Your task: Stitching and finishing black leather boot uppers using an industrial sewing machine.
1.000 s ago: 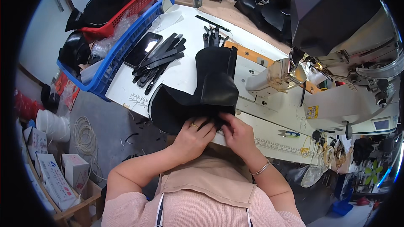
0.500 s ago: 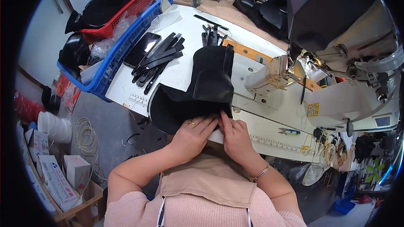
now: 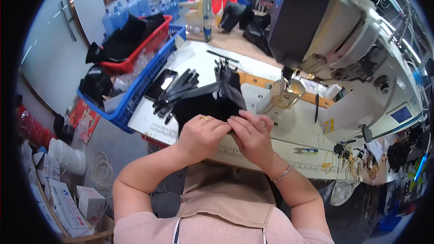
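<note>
A folded piece of black, leather-like material (image 3: 209, 105) is pinched at its near edge by both hands, which are set side by side and touching at the fingertips. The left hand (image 3: 202, 134), with a ring on one finger, is closed over the near left part of the piece, and the right hand (image 3: 252, 136), with a thin bracelet at the wrist, is closed on the edge just beside it; each grip is clenched on the material. The piece is held just beyond the fingers, over the near edge of the white table (image 3: 149, 119), and its far part is raised into a tilted fold. Just behind it, a row of black narrow strips (image 3: 177, 89) is laid on the table next to a dark flat phone (image 3: 161, 84). To the right of the piece, the needle head of a white industrial sewing machine (image 3: 343, 63) is seen, close to the fold. At the left edge of the table, a blue plastic crate (image 3: 140, 86) is placed, with a red basket (image 3: 149, 45) of black material behind it. Small blue-handled snips (image 3: 304, 151) are laid on the table to the right of the right hand.
</note>
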